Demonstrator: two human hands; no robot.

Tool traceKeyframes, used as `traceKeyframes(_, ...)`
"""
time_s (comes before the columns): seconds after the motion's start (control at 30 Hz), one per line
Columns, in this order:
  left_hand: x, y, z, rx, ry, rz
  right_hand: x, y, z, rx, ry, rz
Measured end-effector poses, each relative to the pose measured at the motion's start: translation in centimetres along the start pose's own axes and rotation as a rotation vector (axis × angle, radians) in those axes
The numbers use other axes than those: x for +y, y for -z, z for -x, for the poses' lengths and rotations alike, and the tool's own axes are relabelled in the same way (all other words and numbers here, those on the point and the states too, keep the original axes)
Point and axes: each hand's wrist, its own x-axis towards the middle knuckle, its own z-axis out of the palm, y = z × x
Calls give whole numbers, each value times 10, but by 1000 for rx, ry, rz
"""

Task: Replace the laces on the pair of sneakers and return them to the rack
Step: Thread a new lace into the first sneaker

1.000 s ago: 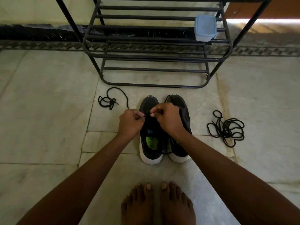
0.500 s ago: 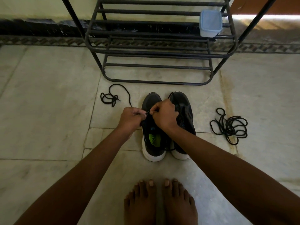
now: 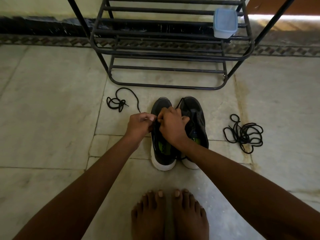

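I am pinching a black lace (image 3: 136, 101) with my left hand (image 3: 140, 126) and my right hand (image 3: 172, 126) over the left sneaker (image 3: 160, 149). Both grips are clamping on it. The right sneaker (image 3: 196, 122) is sitting beside it on the floor (image 3: 52, 110), near the rack (image 3: 166, 49).

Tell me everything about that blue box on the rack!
The box is a small, squarish plastic tub with rounded corners, cloudy see-through sides and a pale blue lid shut on top. It stands upright on the bars of the black metal rack, at its right end, touching nothing else. What is inside cannot be told.
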Motion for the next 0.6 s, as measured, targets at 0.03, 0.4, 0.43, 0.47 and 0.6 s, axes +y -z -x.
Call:
traceKeyframes(0.03,-1,2,1,-21,-19,10,-1,0,0,-5,14,-1)
traceKeyframes(0.4,1,-5,-4,3,-73,-79,4,9,5,120,76,-40)
traceKeyframes(0.43,5,-7,-5,21,-56,-81,4,9,10,162,99,23)
traceKeyframes(0.47,9,-8,-5,42,-27,-55,4,7,16,220,119,84)
traceKeyframes(0.6,24,1,-8,60,78,168,1,2,33,135,140,51)
